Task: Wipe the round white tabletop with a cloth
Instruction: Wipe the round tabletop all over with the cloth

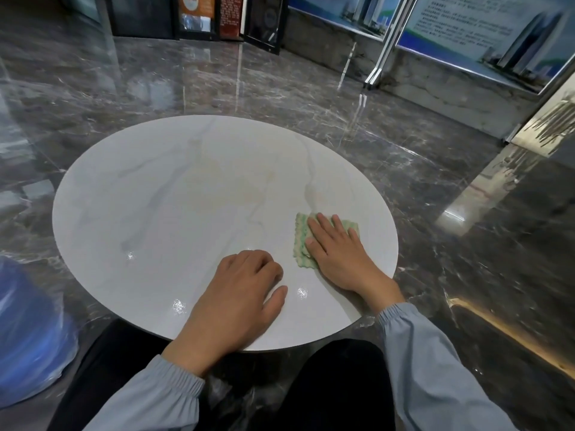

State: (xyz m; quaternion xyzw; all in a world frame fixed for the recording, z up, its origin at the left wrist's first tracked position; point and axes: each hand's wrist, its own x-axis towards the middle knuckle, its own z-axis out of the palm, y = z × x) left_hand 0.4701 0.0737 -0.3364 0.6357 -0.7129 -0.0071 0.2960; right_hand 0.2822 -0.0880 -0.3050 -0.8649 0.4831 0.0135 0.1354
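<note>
right hand (pixel 334 250) flat, fingers straight, pressing the green cloth (pixel 301 239) onto the bench (pixel 174 206) near its right edge, left hand (pixel 239 293) loosely curled, empty, resting by the bench's near edge; wet glints only near side, so probably most still unwiped

There is one round white tabletop (pixel 155 213) and one green-striped cloth (pixel 300 233). Hands number two, the left hand (pixel 239 293) and the right hand (pixel 337 250), with two pale blue sleeves: left sleeve (pixel 149 396), right sleeve (pixel 435 368). One blurred blue object (pixel 28 331).
</note>
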